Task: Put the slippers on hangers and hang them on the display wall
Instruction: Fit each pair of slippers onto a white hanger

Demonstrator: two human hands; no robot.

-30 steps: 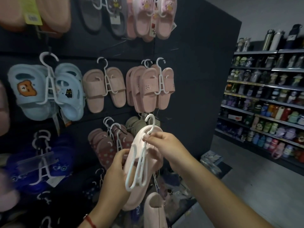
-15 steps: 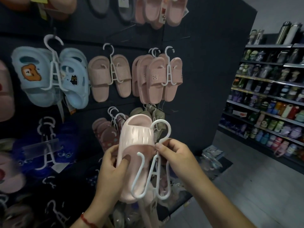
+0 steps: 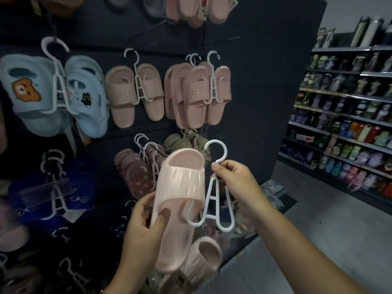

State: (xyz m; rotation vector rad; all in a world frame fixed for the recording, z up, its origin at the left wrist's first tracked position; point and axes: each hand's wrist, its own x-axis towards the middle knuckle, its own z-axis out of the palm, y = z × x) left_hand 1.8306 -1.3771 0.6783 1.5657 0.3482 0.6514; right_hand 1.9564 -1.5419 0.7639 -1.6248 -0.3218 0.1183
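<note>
The left hand (image 3: 144,228) grips a pale pink slipper (image 3: 178,206) by its strap, thumb inside; the right hand (image 3: 235,183) pinches a white hanger (image 3: 212,200), one loop tucked under the strap. Behind, the dark display wall (image 3: 265,81) carries hung slipper pairs (image 3: 197,94).

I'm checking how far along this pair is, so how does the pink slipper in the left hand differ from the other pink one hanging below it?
The upper pink slipper has a loop of the white hanger through its strap; the lower pink slipper has none. The left hand grips the upper one, while no hand visibly holds the lower. The upper shows in full, the lower is partly hidden behind it. Both are pale pink ridged slides.
</note>
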